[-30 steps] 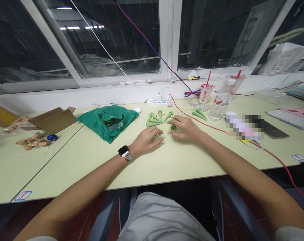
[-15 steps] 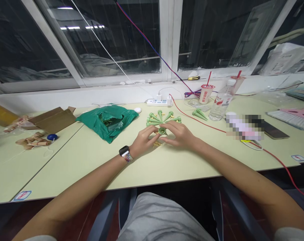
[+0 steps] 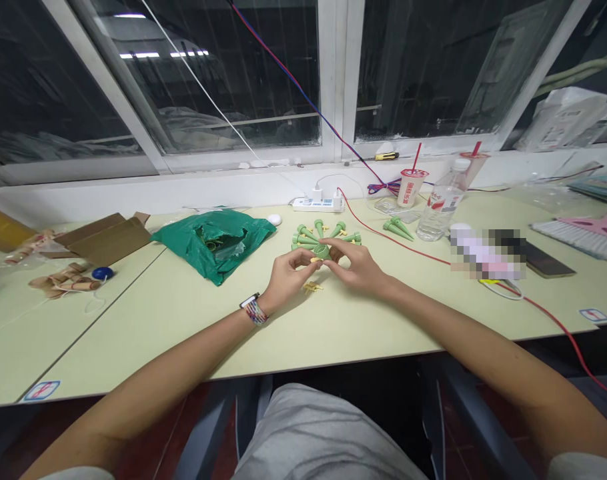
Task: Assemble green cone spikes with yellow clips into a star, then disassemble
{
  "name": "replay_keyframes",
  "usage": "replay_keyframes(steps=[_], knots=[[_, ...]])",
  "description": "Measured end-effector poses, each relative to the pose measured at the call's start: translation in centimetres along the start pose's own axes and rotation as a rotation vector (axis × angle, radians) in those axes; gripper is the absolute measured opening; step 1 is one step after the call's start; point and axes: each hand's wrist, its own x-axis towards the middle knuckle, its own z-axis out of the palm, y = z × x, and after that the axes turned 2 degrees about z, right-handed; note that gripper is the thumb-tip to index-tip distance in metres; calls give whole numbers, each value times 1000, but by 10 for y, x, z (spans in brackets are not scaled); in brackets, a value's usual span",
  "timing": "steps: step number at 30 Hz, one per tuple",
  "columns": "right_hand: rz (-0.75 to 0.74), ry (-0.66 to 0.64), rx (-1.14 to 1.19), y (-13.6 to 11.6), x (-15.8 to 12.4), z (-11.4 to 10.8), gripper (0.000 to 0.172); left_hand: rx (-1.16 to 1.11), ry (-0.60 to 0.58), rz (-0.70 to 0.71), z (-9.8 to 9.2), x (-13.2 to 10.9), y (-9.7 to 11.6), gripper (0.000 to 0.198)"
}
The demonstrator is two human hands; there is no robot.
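Note:
Between my two hands is a green plastic watering spike [image 3: 321,251], its round open end facing me. My right hand [image 3: 356,267] grips it with thumb and fingers from the right. From the left, my left hand [image 3: 289,275] pinches a small yellow valve [image 3: 314,260] against the spike's side; the fingertips partly cover it. More yellow valves [image 3: 312,287] lie on the table just below my hands. Behind them, several green spikes [image 3: 319,230] with yellow valves fan out, tips pointing inward. Two further green spikes [image 3: 398,229] lie to the right.
A torn green plastic bag [image 3: 216,243] lies left, beyond it a cardboard piece [image 3: 106,247] and wooden toys [image 3: 71,280]. A power strip [image 3: 318,204] stands at the back. Right are a water bottle [image 3: 441,203], a cup [image 3: 411,188], a phone [image 3: 548,259] and a red cable [image 3: 418,248].
The spike's open end has tilted and turned between my hands, and a yellow valve now shows at my left fingertips. My left wrist has rotated slightly.

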Motion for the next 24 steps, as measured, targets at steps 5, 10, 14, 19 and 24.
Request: replay_keyframes(steps=[5,10,14,19,24], knots=[[39,0,29,3,0,2,36,83,35,71,2,0,1,32],[87,-4,43,4,0,3,36,225,51,180,1,-1,6,22],[124,-3,86,3,1,5,33,294,50,279,-2,1,5,20],[142,-1,105,2,0,7,32,259,-21,257,-9,4,-2,24],[140,-30,113,3,0,5,34,147,-76,171,-11,7,-3,29]])
